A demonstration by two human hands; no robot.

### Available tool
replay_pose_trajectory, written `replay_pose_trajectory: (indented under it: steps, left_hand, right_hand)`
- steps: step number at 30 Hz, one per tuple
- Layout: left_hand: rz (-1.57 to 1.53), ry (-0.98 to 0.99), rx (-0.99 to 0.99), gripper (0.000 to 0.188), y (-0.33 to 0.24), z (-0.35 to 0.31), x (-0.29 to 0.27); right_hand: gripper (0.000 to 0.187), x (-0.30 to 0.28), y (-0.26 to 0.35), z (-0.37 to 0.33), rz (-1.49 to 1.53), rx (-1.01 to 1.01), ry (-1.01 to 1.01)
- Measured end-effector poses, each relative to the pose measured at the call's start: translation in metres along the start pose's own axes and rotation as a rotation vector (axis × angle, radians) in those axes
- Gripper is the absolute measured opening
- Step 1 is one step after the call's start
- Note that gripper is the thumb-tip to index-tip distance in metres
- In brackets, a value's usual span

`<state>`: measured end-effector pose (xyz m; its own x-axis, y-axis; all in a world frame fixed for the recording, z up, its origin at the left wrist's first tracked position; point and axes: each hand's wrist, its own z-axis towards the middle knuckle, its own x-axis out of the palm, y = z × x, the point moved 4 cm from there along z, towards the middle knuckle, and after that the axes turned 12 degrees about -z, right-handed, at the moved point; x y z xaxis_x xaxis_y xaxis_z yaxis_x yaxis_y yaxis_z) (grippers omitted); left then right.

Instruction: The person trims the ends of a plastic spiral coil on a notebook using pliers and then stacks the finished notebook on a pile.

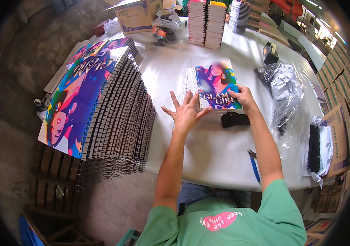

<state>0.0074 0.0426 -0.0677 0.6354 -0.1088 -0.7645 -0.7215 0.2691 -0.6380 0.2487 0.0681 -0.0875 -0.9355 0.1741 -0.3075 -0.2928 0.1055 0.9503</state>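
In front of me lies a notebook with a colourful illustrated cover [218, 84], punched with holes along its left edge. White punched sheets [189, 82] show to the left of the cover. My left hand [186, 112] is spread out, its fingertips at those sheets and its thumb by the cover's lower edge. At the cover's right edge, my right hand [243, 98] grips the notebook, thumb on top. A black object [235, 119] of unclear kind lies just below the notebook, near my right wrist. Blue-handled pliers [254, 166] rest near the table's front edge.
A tall stack of spiral notebooks [113, 106] stands at left. To the right are a clear bag of black coils [283, 94], a black coil bundle [314, 149] and a tape dispenser [270, 53]. At the back stand a carton [136, 18] and more notebook stacks [205, 24].
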Motion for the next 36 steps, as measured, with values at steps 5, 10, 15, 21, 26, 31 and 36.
replay_pose_trajectory:
  steps: [5,10,15,21,26,31,36]
  left_hand:
    - [-0.104,-0.296,0.017,0.062,0.013,0.022,-0.017]
    - [-1.500,0.212,0.081,0.027,-0.017,0.020,-0.047]
    - [-1.443,0.220,0.025,0.033,-0.029,-0.008,-0.064]
    - [-1.330,-0.016,0.089,0.024,-0.030,-0.013,-0.057]
    - [-1.080,-0.299,0.017,0.035,-0.013,0.003,-0.059]
    - [0.194,-0.159,-0.179,0.098,0.021,0.041,-0.041]
    - [-0.662,-0.469,0.215,0.096,-0.004,-0.008,-0.025]
  right_hand:
    - [0.023,-0.001,0.017,-0.016,0.370,-0.089,0.000]
    - [0.035,0.007,0.036,-0.045,0.634,-0.148,0.203]
    - [0.040,0.006,0.041,-0.062,0.826,-0.175,0.254]
    - [0.038,-0.001,0.050,-0.078,0.752,-0.180,0.300]
    - [0.027,0.002,0.033,-0.072,0.770,-0.063,0.181]
    - [0.023,-0.023,-0.009,-0.049,0.472,-0.061,-0.353]
    - [0.029,-0.005,0.024,-0.113,0.791,-0.258,-0.352]
